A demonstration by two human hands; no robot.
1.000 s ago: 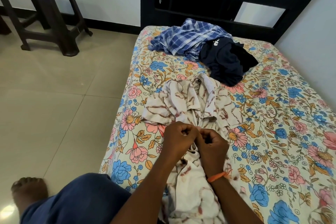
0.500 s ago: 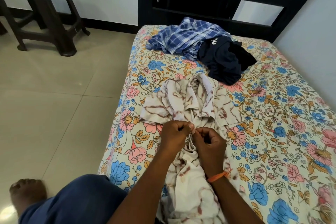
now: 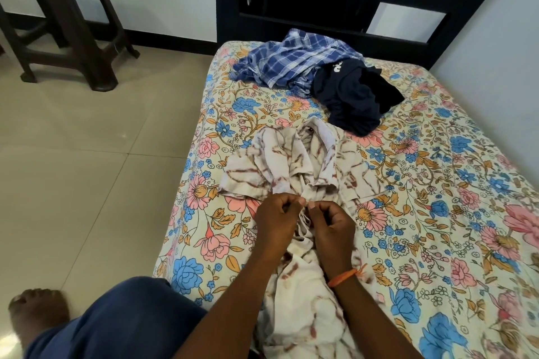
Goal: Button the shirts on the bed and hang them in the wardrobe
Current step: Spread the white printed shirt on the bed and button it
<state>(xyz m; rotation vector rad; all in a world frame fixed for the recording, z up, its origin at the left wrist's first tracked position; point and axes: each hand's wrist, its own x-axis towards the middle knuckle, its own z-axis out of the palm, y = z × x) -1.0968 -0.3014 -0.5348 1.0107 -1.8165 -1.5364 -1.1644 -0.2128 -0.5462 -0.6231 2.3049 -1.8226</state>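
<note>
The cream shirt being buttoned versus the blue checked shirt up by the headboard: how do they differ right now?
The cream shirt has brown streaks and lies spread lengthwise near the person; the blue checked shirt is crumpled in a heap by the headboard. The left hand and right hand pinch the cream shirt's front; nothing holds the checked one. Both lie on the floral bedsheet.

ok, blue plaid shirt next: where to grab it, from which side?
A judgement: take the blue plaid shirt at its loose left corner, reaching from the floor side. It lies crumpled, collar not visible, and the dark navy garment overlaps its right edge, so gripping there would drag both.
</note>
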